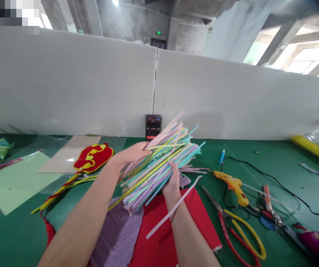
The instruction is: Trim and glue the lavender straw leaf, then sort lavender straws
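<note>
A thick bundle of pastel pipe cleaners (159, 167), pink, yellow, mint, blue and lilac, is held between my two hands above the table. My left hand (137, 151) grips it from the upper left, with the fingers partly hidden among the stems. Closed round the lower right side is my right hand (173, 181), its thumb lying over the stems. One loose pink pipe cleaner (173, 209) lies across my right wrist. Beneath the bundle are a red board (156, 230) and a ridged purple piece (117, 233), partly covered by my forearms.
Left of me lie a red and yellow pouch-shaped ornament (94, 158) and a pale green sheet (23, 181). A phone (153, 126) leans on the white partition (92, 81). On the right are scissors (232, 222), a yellow glue gun (233, 185), its cable, and pliers (267, 200).
</note>
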### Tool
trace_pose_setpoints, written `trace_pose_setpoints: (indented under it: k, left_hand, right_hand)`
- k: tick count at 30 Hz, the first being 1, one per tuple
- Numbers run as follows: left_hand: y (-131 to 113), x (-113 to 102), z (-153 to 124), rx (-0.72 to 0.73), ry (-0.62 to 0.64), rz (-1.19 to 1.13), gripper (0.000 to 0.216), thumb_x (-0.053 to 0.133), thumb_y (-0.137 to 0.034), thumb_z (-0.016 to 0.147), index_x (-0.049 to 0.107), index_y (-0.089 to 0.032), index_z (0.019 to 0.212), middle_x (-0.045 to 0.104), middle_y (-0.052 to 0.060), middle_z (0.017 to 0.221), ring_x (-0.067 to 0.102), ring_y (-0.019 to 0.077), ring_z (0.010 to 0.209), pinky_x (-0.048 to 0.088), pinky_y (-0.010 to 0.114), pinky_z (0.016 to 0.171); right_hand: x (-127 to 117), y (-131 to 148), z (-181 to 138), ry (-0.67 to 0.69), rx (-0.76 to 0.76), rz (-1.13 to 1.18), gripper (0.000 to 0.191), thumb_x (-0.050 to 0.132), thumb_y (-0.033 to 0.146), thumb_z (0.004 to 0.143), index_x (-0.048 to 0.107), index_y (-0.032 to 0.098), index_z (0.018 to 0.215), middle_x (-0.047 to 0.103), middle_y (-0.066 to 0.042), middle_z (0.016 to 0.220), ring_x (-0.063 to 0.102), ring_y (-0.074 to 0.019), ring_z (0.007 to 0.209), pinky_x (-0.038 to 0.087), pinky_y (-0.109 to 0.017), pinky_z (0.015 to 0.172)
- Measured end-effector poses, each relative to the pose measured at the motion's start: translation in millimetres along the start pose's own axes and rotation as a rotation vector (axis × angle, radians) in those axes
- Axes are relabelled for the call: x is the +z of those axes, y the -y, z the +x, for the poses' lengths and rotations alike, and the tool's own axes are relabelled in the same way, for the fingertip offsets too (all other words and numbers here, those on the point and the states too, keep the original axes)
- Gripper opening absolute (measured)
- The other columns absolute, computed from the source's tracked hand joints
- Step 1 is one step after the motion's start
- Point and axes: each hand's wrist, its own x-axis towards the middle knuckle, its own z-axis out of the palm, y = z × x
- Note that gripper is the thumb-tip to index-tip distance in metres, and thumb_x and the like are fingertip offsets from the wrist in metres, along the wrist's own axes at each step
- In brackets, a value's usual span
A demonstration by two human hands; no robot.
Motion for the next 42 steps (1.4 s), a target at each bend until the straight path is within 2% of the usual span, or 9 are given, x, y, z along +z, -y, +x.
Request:
trace_pose_setpoints:
  k: [7,12,16,20,24,30,36,42]
  left_hand:
    - [0.2,0.9,0.9,0.013,0.015,0.021,0.044,0.053,-0.036,0.076,0.056,-0.016,0.115,0.064,0.006,0.114,0.058,0.0247,0.104,0.045,0.034,0.089]
    - [-4.1,7.6,1.0,0.026,-0.018,0.154,0.038,0.053,-0.039,0.076,0.057,-0.017,0.107,0.063,0.006,0.112,0.059,0.0238,0.098,0.044,0.031,0.083]
    - [-9.6,14.3,-2.0,0.006,0.013,0.224,0.038,0.053,-0.046,0.074,0.056,-0.019,0.100,0.064,0.007,0.106,0.059,0.0236,0.090,0.044,0.030,0.073]
    - [-13.7,19.5,-4.7,-0.036,0.038,0.342,0.031,0.055,-0.038,0.069,0.053,-0.020,0.093,0.064,0.006,0.099,0.060,0.0228,0.084,0.043,0.029,0.066]
    - [-15.3,21.5,-3.0,-0.025,-0.012,0.414,0.034,0.055,-0.030,0.065,0.054,-0.018,0.097,0.064,0.008,0.098,0.061,0.0232,0.081,0.043,0.029,0.065]
    - [-17.2,10.0,-3.9,-0.023,-0.136,0.221,0.040,0.054,-0.024,0.065,0.056,-0.017,0.104,0.064,0.006,0.111,0.061,0.0223,0.094,0.047,0.028,0.079]
    - [-18.1,-1.0,-10.8,-0.061,-0.085,0.030,0.042,0.053,-0.022,0.069,0.056,-0.019,0.110,0.065,0.002,0.111,0.064,0.0196,0.093,0.050,0.025,0.077]
    - [-12.3,4.7,-5.2,-0.041,-0.038,0.039,0.040,0.053,-0.024,0.070,0.057,-0.019,0.109,0.066,0.002,0.108,0.063,0.0206,0.094,0.050,0.026,0.076]
  right_hand:
    - [1.9,1.0,-1.2,0.020,-0.008,-0.006,0.026,0.060,0.028,0.068,0.062,0.022,0.093,0.071,0.003,0.087,0.066,-0.0179,0.083,0.051,-0.034,0.082]
    - [2.8,1.6,-1.9,0.034,-0.014,0.000,0.028,0.059,0.028,0.069,0.062,0.021,0.096,0.071,0.002,0.086,0.066,-0.0177,0.083,0.051,-0.034,0.082]
    - [2.4,0.4,-1.1,0.035,-0.040,-0.006,0.027,0.058,0.029,0.071,0.063,0.021,0.096,0.071,0.002,0.085,0.065,-0.0183,0.084,0.051,-0.035,0.083]
    - [2.3,-0.2,-0.8,0.022,-0.030,0.003,0.025,0.058,0.027,0.071,0.063,0.021,0.095,0.071,0.002,0.086,0.066,-0.0179,0.084,0.051,-0.034,0.084]
    - [2.6,0.7,-1.8,0.042,-0.021,0.014,0.026,0.059,0.027,0.071,0.063,0.021,0.097,0.071,0.002,0.087,0.066,-0.0179,0.085,0.050,-0.034,0.084]
    - [2.8,1.3,-1.8,0.072,-0.031,0.013,0.026,0.059,0.028,0.071,0.064,0.021,0.096,0.072,0.003,0.086,0.066,-0.0172,0.082,0.050,-0.033,0.085]
    - [1.8,1.2,-1.2,0.063,-0.025,0.027,0.023,0.060,0.027,0.071,0.065,0.020,0.092,0.072,0.002,0.086,0.066,-0.0176,0.083,0.050,-0.033,0.085]
    - [1.4,0.3,-0.7,0.093,-0.008,0.027,0.030,0.059,0.029,0.071,0.063,0.021,0.100,0.071,0.002,0.090,0.065,-0.0181,0.085,0.049,-0.034,0.086]
